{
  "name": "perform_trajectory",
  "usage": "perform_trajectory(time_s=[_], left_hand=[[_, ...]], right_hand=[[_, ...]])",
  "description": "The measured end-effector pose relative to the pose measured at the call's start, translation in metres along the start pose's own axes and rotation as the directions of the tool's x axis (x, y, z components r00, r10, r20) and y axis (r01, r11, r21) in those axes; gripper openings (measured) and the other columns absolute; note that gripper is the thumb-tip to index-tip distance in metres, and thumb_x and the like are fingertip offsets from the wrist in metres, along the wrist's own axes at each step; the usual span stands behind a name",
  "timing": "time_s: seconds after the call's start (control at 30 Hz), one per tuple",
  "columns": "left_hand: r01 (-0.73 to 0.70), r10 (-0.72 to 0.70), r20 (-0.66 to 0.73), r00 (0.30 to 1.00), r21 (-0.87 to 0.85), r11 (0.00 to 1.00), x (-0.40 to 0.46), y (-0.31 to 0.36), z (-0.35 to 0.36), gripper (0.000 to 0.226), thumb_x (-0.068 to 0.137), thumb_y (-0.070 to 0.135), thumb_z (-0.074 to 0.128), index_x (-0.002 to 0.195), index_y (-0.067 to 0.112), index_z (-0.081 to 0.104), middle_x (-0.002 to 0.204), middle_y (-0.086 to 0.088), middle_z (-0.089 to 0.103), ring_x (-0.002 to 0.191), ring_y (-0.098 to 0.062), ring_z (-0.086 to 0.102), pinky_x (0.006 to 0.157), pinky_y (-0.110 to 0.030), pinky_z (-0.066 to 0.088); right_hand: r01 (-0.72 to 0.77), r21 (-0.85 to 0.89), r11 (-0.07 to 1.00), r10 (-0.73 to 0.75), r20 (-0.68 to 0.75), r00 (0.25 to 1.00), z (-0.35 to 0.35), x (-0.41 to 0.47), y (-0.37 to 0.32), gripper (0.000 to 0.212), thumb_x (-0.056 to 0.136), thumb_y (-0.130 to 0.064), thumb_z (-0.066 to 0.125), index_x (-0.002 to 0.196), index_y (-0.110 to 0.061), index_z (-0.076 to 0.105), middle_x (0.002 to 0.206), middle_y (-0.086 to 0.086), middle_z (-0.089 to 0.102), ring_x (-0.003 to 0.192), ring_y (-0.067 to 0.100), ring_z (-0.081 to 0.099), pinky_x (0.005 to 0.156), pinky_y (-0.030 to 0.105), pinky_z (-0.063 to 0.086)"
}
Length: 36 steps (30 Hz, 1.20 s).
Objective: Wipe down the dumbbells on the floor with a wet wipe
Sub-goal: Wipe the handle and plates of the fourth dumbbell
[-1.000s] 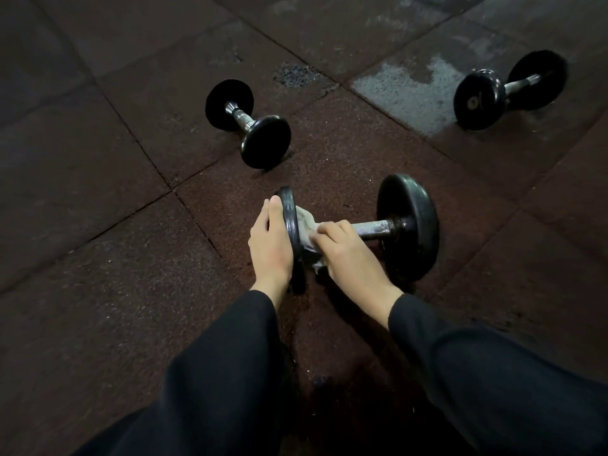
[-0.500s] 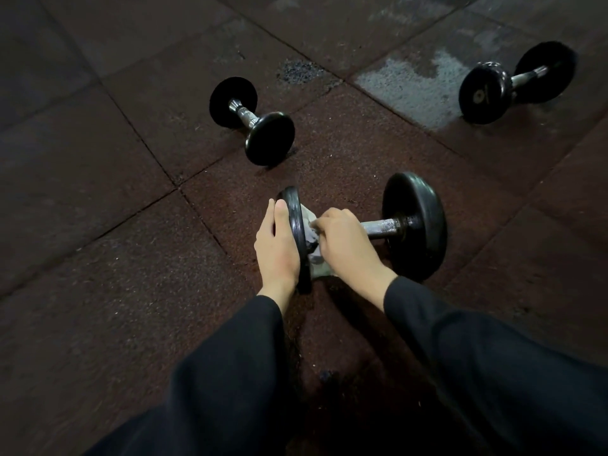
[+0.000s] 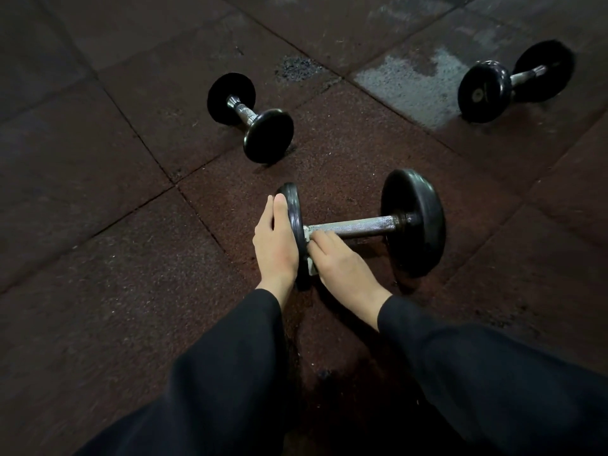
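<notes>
On a dark rubber-tiled gym floor [image 3: 98,258], we count three black dumbbells with round disc ends and bare metal handles, and we are bent over the nearest one. Our left hand [image 3: 276,245] lies flat against the outer face of the nearest dumbbell [image 3: 362,227], at its left disc, fingers straight and close together, pointing away from us, steadying the weight. Our right hand [image 3: 342,264] sits just inside that same disc, fingers curled over a crumpled pale grey wet wipe [image 3: 311,258], pressing it against the disc's inner face where the knurled handle joins it. Only a small fold of the wipe shows between our two hands; the rest is hidden beneath the right fingers. Both our arms wear long black sleeves [image 3: 237,373].

The dumbbell we hold lies on its side on a reddish-brown tile, handle running left to right, its right disc standing free. A second, smaller black dumbbell [image 3: 251,118] lies beyond it, near but apart, its handle angled toward us. A third black dumbbell [image 3: 513,82] rests well apart at upper right, beside a pale grey patch [image 3: 411,83] on the tiles. A small dark gritty spot [image 3: 296,69] marks the floor behind the second dumbbell. We count one wipe, two hands, three dumbbells.
</notes>
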<state>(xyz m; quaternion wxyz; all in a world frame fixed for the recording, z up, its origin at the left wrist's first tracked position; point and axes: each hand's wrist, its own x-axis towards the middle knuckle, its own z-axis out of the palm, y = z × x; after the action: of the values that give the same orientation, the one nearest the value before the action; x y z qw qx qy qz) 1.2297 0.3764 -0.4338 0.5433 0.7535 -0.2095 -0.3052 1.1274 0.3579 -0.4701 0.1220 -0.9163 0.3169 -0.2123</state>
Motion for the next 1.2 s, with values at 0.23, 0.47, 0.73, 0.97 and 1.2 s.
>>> perform_trajectory(time_s=[0.23,0.47,0.73,0.97,1.2], left_hand=[[-0.001,0.001,0.003,1.0,-0.001,1.0,-0.001,0.001,0.0,0.068,0.09,0.054,0.036,0.124,-0.004,0.045,0.132,-0.019,0.05,0.126,-0.033,0.043,0.107,-0.049,0.033],[0.013,-0.013,0.004,1.0,-0.023,1.0,0.001,0.003,0.0,0.072,0.086,0.057,0.037,0.124,-0.004,0.045,0.132,-0.021,0.049,0.126,-0.034,0.043,0.107,-0.051,0.033],[-0.009,0.009,0.002,1.0,-0.006,1.0,-0.001,0.001,0.0,0.072,0.087,0.058,0.037,0.124,-0.004,0.046,0.132,-0.02,0.05,0.126,-0.034,0.042,0.107,-0.051,0.033],[0.01,-0.01,0.003,1.0,-0.013,1.0,-0.002,0.001,0.0,0.068,0.088,0.055,0.038,0.124,-0.001,0.05,0.131,-0.015,0.054,0.125,-0.03,0.046,0.107,-0.048,0.033],[-0.005,0.005,-0.022,1.0,-0.012,1.0,-0.001,0.002,0.0,0.065,0.091,0.049,0.039,0.124,-0.006,0.045,0.133,-0.021,0.048,0.127,-0.035,0.04,0.108,-0.051,0.03]], right_hand=[[-0.026,-0.056,0.998,0.027,0.008,1.0,-0.015,-0.011,0.02,0.014,0.078,-0.015,0.044,0.074,-0.007,0.054,0.074,0.009,0.056,0.075,0.02,0.044,0.059,0.03,0.043],[-0.071,-0.028,0.997,0.069,-0.049,0.996,-0.016,0.023,0.009,0.02,0.074,-0.008,0.039,0.07,-0.004,0.058,0.074,0.012,0.057,0.067,0.029,0.054,0.065,0.033,0.035],[-0.329,-0.275,0.903,0.38,0.158,0.911,-0.04,0.034,0.037,0.015,0.084,0.004,0.056,0.098,0.001,0.064,0.098,0.014,0.059,0.094,0.029,0.052,0.078,0.033,0.044],[-0.119,-0.149,0.982,0.148,0.201,0.968,-0.029,0.036,0.003,0.013,0.062,0.009,0.069,0.073,0.004,0.066,0.074,0.017,0.06,0.074,0.035,0.058,0.061,0.034,0.05],[-0.327,-0.348,0.879,0.421,0.243,0.874,-0.06,0.031,0.038,0.026,0.092,-0.006,0.046,0.114,-0.009,0.059,0.117,0.008,0.055,0.109,0.025,0.048,0.089,0.029,0.035]])
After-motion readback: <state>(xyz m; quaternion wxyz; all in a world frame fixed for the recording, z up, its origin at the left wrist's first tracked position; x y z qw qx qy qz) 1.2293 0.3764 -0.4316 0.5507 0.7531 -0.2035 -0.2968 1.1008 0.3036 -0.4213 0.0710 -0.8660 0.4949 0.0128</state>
